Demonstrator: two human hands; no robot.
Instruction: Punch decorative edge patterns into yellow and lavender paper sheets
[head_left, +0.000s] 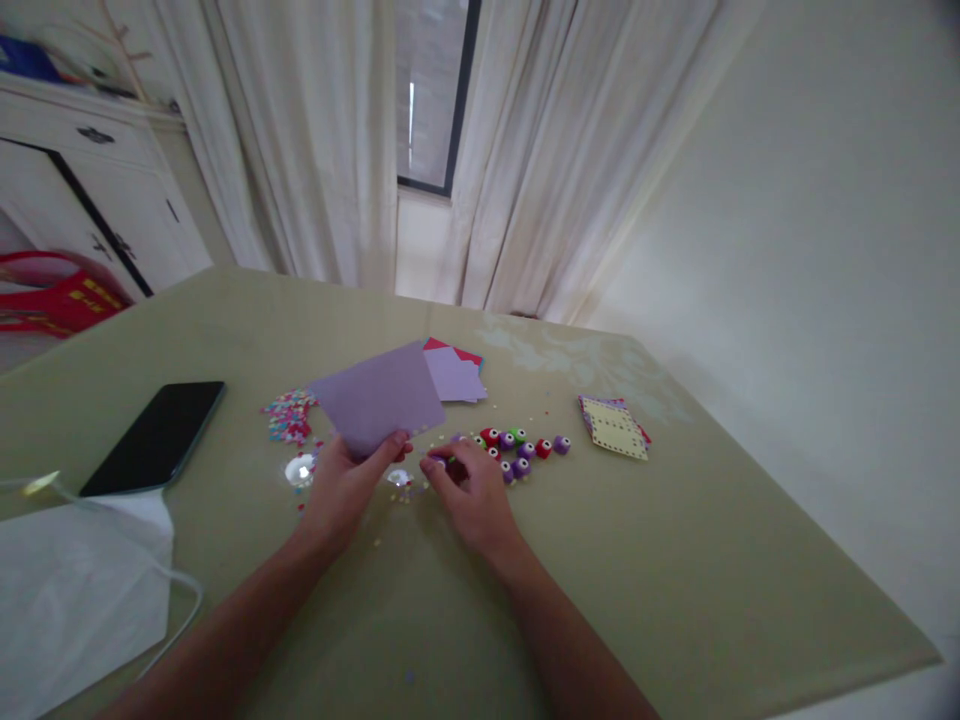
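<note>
My left hand (346,487) is closed on the lower edge of a purple sheet of paper (379,395), thumb on top, and holds it tilted above the table. To its right, my right hand (476,490) is pinched, with a bit of a small purple piece (440,463) showing at the fingertips; its exact kind is hidden. Just beyond the right hand lies a cluster of small purple, red and green pieces (523,452) with white and dark eye-like faces. Tiny paper bits (403,492) and a shiny clear disc (398,478) lie between the hands.
Colourful confetti (291,415) and another clear disc (300,469) are left of the hands. Stacked coloured paper (457,376) lies behind, and punched cards (615,427) at right. A phone (154,440), a white sheet (82,600) and a pale cable (180,577) occupy the left.
</note>
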